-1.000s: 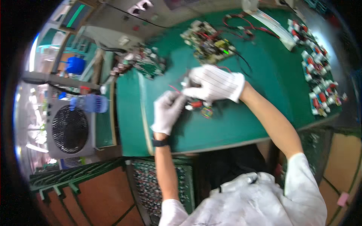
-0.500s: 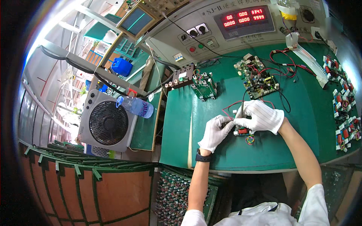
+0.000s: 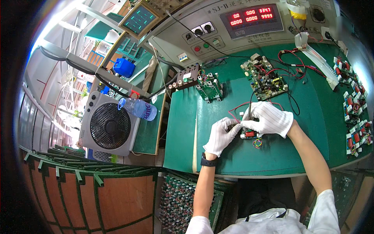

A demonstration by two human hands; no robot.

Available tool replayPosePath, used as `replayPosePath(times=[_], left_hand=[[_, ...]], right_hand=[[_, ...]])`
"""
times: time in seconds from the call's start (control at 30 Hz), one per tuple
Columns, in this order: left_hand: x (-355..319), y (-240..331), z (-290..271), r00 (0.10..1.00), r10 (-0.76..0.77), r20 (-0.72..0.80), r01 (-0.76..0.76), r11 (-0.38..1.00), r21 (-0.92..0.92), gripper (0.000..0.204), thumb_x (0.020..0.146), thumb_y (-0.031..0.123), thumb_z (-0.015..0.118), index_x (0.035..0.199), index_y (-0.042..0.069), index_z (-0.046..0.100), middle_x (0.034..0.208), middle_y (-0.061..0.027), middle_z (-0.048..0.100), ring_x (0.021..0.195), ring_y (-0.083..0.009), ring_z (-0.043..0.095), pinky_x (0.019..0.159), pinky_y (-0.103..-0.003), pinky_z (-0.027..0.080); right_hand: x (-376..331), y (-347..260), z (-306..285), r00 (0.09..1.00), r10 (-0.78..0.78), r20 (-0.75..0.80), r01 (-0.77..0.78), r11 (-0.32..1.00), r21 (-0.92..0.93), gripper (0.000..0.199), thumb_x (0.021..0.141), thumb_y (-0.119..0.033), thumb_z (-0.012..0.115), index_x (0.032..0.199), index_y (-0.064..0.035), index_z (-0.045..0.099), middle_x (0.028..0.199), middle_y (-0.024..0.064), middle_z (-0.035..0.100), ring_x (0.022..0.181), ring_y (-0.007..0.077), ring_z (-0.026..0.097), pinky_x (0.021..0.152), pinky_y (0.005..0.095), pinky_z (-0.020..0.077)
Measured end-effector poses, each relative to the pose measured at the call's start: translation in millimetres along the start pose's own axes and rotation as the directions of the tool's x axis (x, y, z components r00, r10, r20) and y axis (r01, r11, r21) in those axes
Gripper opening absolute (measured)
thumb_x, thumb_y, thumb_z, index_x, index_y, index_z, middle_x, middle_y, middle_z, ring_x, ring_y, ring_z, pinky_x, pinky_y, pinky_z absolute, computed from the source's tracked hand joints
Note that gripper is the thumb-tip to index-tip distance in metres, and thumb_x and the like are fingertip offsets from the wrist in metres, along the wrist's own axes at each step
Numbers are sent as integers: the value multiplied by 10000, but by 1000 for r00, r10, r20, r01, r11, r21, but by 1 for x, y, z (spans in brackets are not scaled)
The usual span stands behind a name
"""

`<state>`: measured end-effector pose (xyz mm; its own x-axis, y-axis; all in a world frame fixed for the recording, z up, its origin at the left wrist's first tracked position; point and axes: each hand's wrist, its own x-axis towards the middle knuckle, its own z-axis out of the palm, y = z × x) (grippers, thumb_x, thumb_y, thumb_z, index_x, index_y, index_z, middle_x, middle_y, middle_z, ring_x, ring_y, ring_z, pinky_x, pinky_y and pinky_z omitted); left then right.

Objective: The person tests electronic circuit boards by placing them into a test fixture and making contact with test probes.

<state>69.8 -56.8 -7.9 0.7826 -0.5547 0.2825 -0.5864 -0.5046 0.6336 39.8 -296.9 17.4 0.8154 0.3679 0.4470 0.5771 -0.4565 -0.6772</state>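
Both my hands wear white striped gloves and meet over a small circuit board (image 3: 249,134) with a red component and a coil of coloured wires. My right hand (image 3: 269,119) is closed around a slim dark probe (image 3: 249,110), whose tip is hidden by the fingers. Thumb and fingers of my left hand (image 3: 223,134) pinch together at the board's left edge; what they hold is hidden. Red wires (image 3: 235,113) run from the small board behind my hands. Beyond them lies a larger populated circuit board (image 3: 267,80) with a black cable looping beside it.
A grey test console (image 3: 249,27) with a red display stands at the back. The oscilloscope (image 3: 139,21) is at upper left. More boards (image 3: 356,117) line the right edge; a green board (image 3: 210,87) sits left of centre. A bottle (image 3: 138,109) and fan (image 3: 110,126) are further left.
The oscilloscope trace has turned from one slanted line into a stepped square-wave pattern. My hands stay almost in place over the small board; the whole view has shifted slightly.
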Motion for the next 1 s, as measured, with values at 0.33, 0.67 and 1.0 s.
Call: replayPosePath(times=[0.33, 0.67, 1.0], left_hand=[[-1, -4, 9, 981, 97, -167, -112, 990, -82, 128, 893, 112, 811, 902, 18, 725, 754, -81, 644, 639, -145, 562, 607, -293, 466], [5, 159, 47, 929, 278, -244, -292, 956, -21, 111, 905, 214, 767, 943, 113, 740, 793, -78, 681, 670, -252, 684, 594, -341, 541], [-56, 162, 62, 912, 410, -6, -397, 888, 230, 121, 867, 303, 795, 890, 194, 747, 639, 6, 572, 537, -204, 613, 483, -351, 461]], right_hand=[[-2, -14, -16, 966, 258, 7, -222, 816, 533, 188, 980, -174, 695, 1005, 7, 738, 872, 101, 759, 797, 195, 711, 741, 351, 560], [-119, 10, -112, 594, 755, -278, -467, 605, 645, 519, 1015, -538, 571, 977, -45, 730, 828, 66, 711, 744, 145, 650, 635, 264, 429], [-138, -26, -144, 658, 608, -443, -646, 155, -747, 586, 1037, -547, 496, 890, -39, 748, 822, 176, 727, 800, 362, 716, 737, 448, 559]])
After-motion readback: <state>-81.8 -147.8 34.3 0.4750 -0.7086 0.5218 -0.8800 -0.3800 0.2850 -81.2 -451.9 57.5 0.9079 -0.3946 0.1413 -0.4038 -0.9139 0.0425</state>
